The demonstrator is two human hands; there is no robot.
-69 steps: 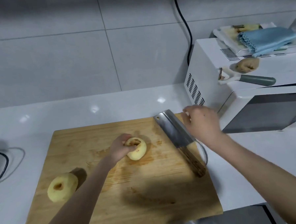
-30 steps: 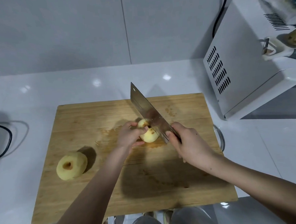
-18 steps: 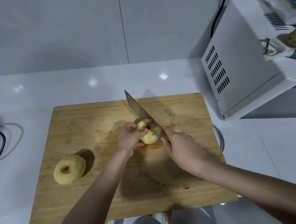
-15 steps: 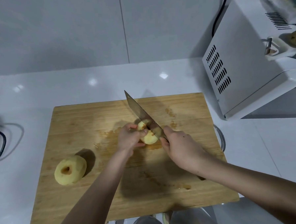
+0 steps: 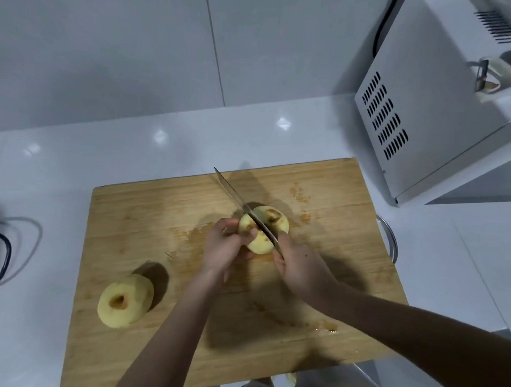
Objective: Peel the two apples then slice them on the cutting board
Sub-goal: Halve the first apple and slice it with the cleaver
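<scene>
A peeled apple (image 5: 275, 222) sits near the middle of the wooden cutting board (image 5: 148, 207). My left hand (image 5: 223, 245) grips its left side. My right hand (image 5: 301, 265) holds the handle of a cleaver (image 5: 236, 197), whose blade is sunk into the top of that apple, point aimed away from me. A second peeled apple (image 5: 125, 300), cored hollow facing up, rests alone at the board's left edge.
A white microwave (image 5: 439, 101) stands at the right, close to the board's far right corner, with a peeler (image 5: 486, 76) on top. A black cable (image 5: 1, 260) loops on the counter at the left. A glass rim (image 5: 391, 242) shows past the board's right edge.
My right hand picked up the cleaver from the board's right side, set it on the apple held by my left hand, and the blade has sunk lower into the apple.
</scene>
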